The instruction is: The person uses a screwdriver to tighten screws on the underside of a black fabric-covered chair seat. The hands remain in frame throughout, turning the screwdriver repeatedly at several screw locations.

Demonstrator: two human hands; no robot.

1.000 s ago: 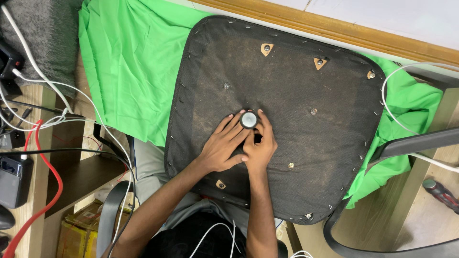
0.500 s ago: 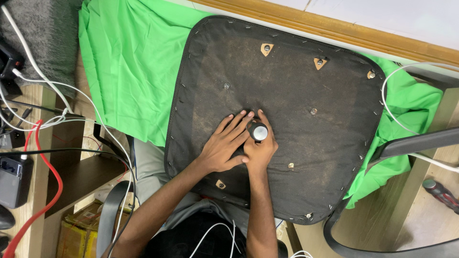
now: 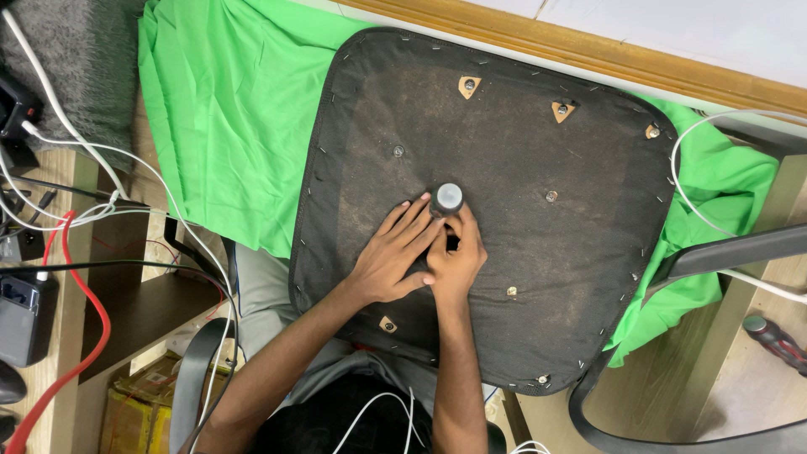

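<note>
An upturned chair seat (image 3: 521, 160), its black fabric underside stapled round the edge, lies on a green cloth (image 3: 235, 118). My right hand (image 3: 456, 256) grips a dark tool handle with a round grey end cap (image 3: 447, 198), held upright near the seat's middle. My left hand (image 3: 391, 252) rests flat on the fabric beside it, fingertips touching the tool's shaft. Small metal bolts (image 3: 551, 196) and triangular brackets (image 3: 469, 85) dot the underside.
A wooden rail (image 3: 588, 50) runs along the top. White and red cables (image 3: 76, 202) lie at the left over a wooden shelf. A black curved chair armrest (image 3: 723, 252) sits at the right, with a screwdriver (image 3: 777, 340) on the floor.
The tool's handle top swung from centre toward my right hand, then back up and away from me. Both hands stayed in place on the seat.
</note>
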